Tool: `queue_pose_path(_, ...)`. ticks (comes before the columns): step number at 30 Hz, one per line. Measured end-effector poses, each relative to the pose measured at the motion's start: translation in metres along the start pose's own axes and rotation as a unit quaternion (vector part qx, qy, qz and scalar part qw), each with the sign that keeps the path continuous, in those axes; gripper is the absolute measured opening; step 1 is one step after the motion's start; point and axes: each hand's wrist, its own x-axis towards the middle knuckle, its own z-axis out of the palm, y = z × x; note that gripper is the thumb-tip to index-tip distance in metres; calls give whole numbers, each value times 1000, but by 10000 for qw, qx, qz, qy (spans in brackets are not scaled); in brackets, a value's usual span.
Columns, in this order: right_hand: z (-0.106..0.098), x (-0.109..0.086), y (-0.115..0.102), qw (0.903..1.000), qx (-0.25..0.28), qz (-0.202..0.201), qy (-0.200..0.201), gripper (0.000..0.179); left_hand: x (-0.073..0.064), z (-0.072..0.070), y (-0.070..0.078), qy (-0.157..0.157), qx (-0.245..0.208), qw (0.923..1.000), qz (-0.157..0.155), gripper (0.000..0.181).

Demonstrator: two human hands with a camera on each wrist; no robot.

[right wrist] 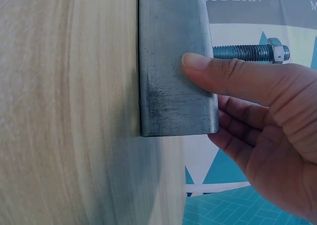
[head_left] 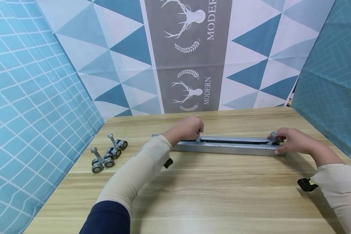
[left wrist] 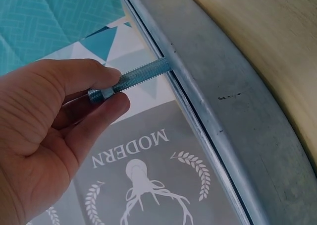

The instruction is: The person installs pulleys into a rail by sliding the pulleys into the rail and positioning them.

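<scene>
A grey metal track point(head_left: 231, 148) with a slot along its top lies across the wooden table. My left hand point(head_left: 188, 127) pinches the upper end of a threaded bolt point(left wrist: 143, 75) that stands up out of the slot. At the track's right end, my right hand point(head_left: 295, 140) grips the channel, its thumb point(right wrist: 213, 69) pressing the near side wall. A second bolt point(right wrist: 242, 52), with a nut near its tip, rises from the slot beside that thumb. Whatever the two bolts join to inside the track is hidden.
Two roller trolleys, a nearer one point(head_left: 109, 162) and a farther one point(head_left: 114, 151), stand on the table point(head_left: 210, 195) at the left, each with an upright bolt. A patterned cloth point(head_left: 193, 58) hangs behind the table, with blue cloths at both sides.
</scene>
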Motion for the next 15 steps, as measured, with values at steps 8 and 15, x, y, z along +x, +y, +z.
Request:
queue_pose_path(8,0,-1,-2,10000,62,68,5,59,7,2,5,60,207,9998,52,37)
queue_pose_path(15,0,-1,-2,9999,91,47,-20,60,15,2,13,-32,358,9993,43,37)
